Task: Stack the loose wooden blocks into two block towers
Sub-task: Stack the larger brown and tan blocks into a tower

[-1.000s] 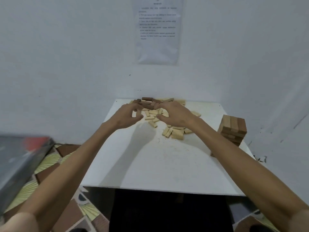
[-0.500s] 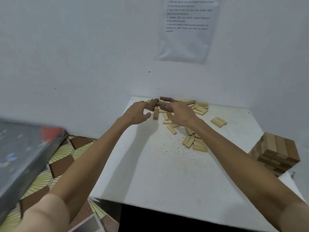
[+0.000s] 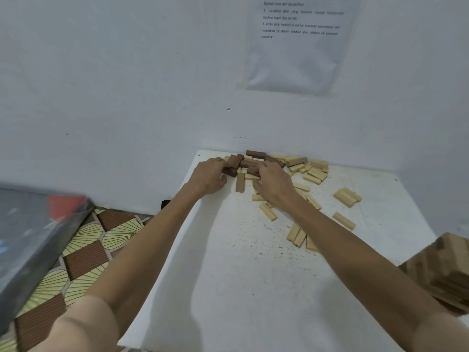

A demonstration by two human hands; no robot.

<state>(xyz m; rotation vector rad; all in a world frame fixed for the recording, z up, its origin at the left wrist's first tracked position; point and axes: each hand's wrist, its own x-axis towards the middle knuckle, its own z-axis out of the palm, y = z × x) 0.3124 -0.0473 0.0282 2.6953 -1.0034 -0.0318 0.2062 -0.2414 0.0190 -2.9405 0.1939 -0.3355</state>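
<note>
Loose blocks (image 3: 314,174) lie scattered at the far edge of the desk (image 3: 253,288) by the wall, most still unstacked. My left grip (image 3: 208,179) holds a dark block (image 3: 229,171); my right grip (image 3: 274,184) pinches a second dark block (image 3: 253,170) in the pile. One low tower (image 3: 446,270) stands at my right, so I judge it early: no second tower in view.

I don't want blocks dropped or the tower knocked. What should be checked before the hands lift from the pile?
1. Left hand grip on dark blocks: ok, fingers curled round them.
2. Right hand grip on a dark block: cannot tell, fingers cover it.
3. Tower standing: ok, by the right edge of the table.
4. Right forearm apart from tower: cannot tell.
5. Bare space for a second tower: ok, between the forearms.
</note>
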